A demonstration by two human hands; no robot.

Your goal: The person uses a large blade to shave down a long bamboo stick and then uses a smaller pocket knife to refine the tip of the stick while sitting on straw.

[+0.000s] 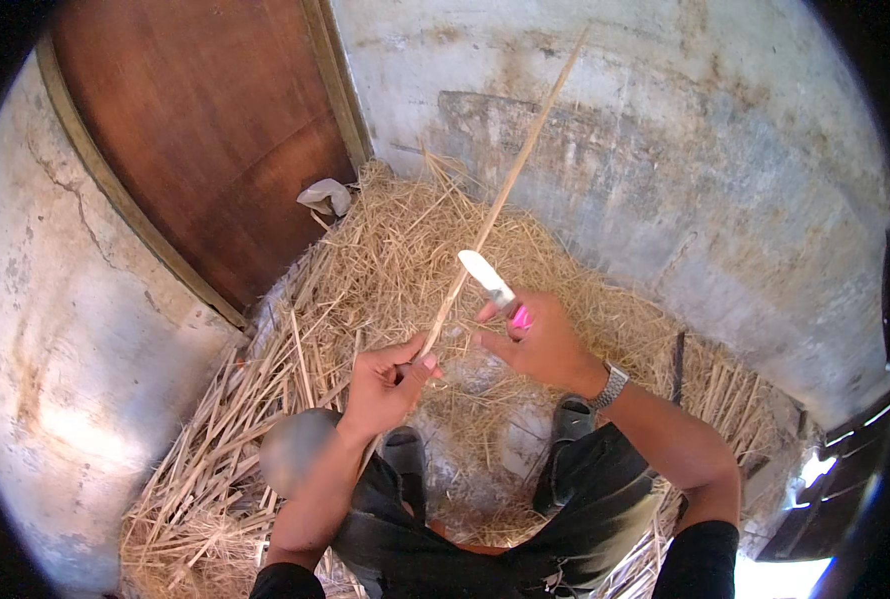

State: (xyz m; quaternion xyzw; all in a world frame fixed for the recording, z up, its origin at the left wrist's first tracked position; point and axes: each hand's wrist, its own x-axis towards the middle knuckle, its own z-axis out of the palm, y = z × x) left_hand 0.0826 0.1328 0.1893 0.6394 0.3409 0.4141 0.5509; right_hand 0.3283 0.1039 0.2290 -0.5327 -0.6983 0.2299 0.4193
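Note:
My left hand (389, 383) is closed around the lower part of a long, thin wooden strip (510, 178), pinching it between thumb and fingers. The strip slants up and to the right, its far tip in front of the wall. In my right hand (543, 344) is a knife (485, 275) with a bright, broad blade and a pink handle partly hidden by the fingers. The blade points up and left, close beside the strip; whether it touches the wood I cannot tell. A metal watch is on my right wrist.
Shavings (385, 255) are heaped over the floor ahead, against a stained wall (665, 150). Split strips (235, 429) lie piled at the left. A brown door (205, 130) stands at the back left, near a crumpled pale bag (325, 196). My sandalled feet are below my hands.

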